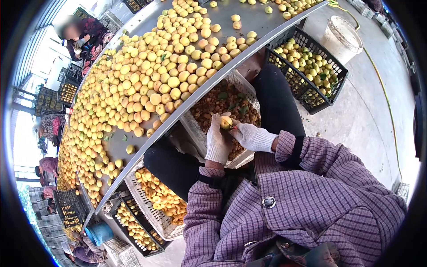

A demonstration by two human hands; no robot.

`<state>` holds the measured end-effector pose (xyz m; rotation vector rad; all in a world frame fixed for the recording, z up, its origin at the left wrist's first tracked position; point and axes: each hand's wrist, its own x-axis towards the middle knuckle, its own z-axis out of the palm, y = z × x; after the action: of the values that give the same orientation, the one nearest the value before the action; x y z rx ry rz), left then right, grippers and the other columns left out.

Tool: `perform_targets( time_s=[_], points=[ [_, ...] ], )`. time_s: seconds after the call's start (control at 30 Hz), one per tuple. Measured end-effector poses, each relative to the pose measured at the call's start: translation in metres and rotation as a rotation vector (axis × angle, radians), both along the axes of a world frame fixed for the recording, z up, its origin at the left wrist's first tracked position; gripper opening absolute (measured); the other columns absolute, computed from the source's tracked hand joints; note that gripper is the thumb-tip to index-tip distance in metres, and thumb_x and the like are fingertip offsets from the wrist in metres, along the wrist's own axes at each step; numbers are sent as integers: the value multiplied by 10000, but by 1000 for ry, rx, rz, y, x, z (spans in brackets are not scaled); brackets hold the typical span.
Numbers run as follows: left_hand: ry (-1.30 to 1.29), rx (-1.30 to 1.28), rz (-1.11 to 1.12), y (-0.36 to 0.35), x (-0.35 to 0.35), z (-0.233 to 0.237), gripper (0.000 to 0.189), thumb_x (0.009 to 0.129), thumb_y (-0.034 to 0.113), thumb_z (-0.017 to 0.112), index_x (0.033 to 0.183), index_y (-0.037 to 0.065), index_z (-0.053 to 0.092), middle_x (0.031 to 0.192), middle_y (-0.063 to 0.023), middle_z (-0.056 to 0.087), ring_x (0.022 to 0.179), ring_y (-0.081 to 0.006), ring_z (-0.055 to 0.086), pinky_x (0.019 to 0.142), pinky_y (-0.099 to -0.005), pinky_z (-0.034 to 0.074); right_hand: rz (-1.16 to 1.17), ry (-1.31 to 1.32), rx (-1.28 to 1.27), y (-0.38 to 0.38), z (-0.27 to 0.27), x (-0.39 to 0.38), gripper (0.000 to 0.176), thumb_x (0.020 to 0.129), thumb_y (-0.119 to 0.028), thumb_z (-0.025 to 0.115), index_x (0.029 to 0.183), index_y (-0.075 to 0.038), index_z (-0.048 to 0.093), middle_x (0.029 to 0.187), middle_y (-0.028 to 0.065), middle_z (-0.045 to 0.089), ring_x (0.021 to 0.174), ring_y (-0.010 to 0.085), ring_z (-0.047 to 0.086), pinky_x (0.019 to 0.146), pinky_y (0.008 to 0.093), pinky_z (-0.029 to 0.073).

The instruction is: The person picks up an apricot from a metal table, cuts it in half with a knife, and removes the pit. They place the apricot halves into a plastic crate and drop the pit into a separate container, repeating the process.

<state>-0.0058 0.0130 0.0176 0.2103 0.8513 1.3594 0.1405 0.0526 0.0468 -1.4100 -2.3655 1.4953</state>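
My left hand (218,143), in a white knit glove, is closed around a yellow apricot (226,122). Against the apricot's right side, my gloved right hand (254,137) is pinched, with a small reddish bit showing at its fingertips. What it grips is too small to name. Both hands are over a pale basket (195,127) between my knees, which holds brown apricot pits (218,100) and some green leaves.
A metal table (126,153) heaped with apricots (147,75) spans the left and top. A white basket (167,231) of apricot halves (162,196) is beside my left leg. Black crate (307,95) and white bucket (342,40) stand right. Other people (84,38) sit along the far side.
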Motion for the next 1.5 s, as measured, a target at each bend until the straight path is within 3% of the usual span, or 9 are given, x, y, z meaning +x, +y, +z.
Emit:
perform_targets(
  time_s=[0.2, 0.37, 0.53, 0.6, 0.8, 1.03, 1.27, 1.4, 1.5],
  points=[
    [402, 31, -52, 1, -6, 7, 487, 1014, 460, 537, 1187, 7, 571, 1019, -105, 630, 975, -229, 612, 934, -364, 488, -80, 91, -448, 25, 35, 4, 417, 1072, -360, 373, 1280, -22, 504, 617, 19, 504, 481, 135, 531, 439, 296, 462],
    [0, 134, 89, 5, 3, -4, 437, 1014, 455, 547, 1073, 24, 577, 949, -68, 625, 937, -231, 613, 882, -369, 494, -28, 17, -53, -3, 12, 13, 476, 1047, -408, 406, 1086, 20, 610, 951, 258, 669, 937, 432, 661, 767, 472, 536],
    [-156, 78, -78, 0, 5, -6, 482, 1031, 509, 469, 1069, 37, 559, 999, -91, 613, 1011, -261, 593, 942, -393, 472, -3, 33, 13, 5, 1, 3, 483, 1039, -410, 423, 1071, 33, 613, 963, 265, 668, 964, 411, 665, 817, 467, 528],
    [249, 203, -111, 3, 6, -13, 609, 997, 610, 440, 1139, 31, 567, 1111, -131, 623, 1063, -281, 595, 994, -416, 463, -25, 19, 8, 10, -1, -4, 464, 1049, -382, 401, 1097, 28, 614, 944, 250, 673, 934, 417, 670, 762, 463, 538],
    [115, -5, -3, 6, -3, -13, 531, 1015, 539, 488, 1165, 34, 553, 942, -55, 561, 814, -147, 532, 739, -270, 474, -47, 81, -404, 19, 21, 8, 403, 1066, -372, 384, 1109, -15, 566, 669, 51, 548, 483, 139, 519, 471, 302, 456],
    [-150, 23, 67, 0, 15, 1, 600, 1011, 580, 441, 1115, 0, 559, 921, -113, 612, 969, -284, 593, 966, -420, 484, -31, -37, 28, -1, -9, 4, 494, 1018, -457, 462, 1089, 1, 632, 951, 269, 680, 894, 425, 673, 740, 497, 535],
    [-246, 1, 96, 9, 4, -31, 603, 1027, 573, 402, 1170, 7, 552, 1015, -111, 619, 971, -277, 595, 985, -406, 475, -36, 19, -100, 14, -7, -3, 511, 1007, -476, 478, 1067, 6, 636, 979, 252, 686, 951, 402, 674, 803, 448, 528],
    [-111, 128, 125, 5, -3, -6, 498, 1017, 476, 525, 1193, 10, 551, 1060, -110, 610, 1036, -230, 597, 1020, -399, 465, -112, -20, -119, 13, 43, 28, 457, 1010, -443, 524, 1112, -9, 625, 915, 151, 695, 872, 274, 683, 784, 363, 530],
    [-2, 262, 31, 4, 5, 16, 503, 1009, 408, 576, 1298, -1, 525, 1124, -91, 592, 1114, -201, 580, 1062, -391, 446, -416, 382, -411, 27, 54, 41, 392, 1029, -433, 520, 982, -48, 576, 645, -19, 513, 510, 67, 463, 456, 252, 404]
  ],
)
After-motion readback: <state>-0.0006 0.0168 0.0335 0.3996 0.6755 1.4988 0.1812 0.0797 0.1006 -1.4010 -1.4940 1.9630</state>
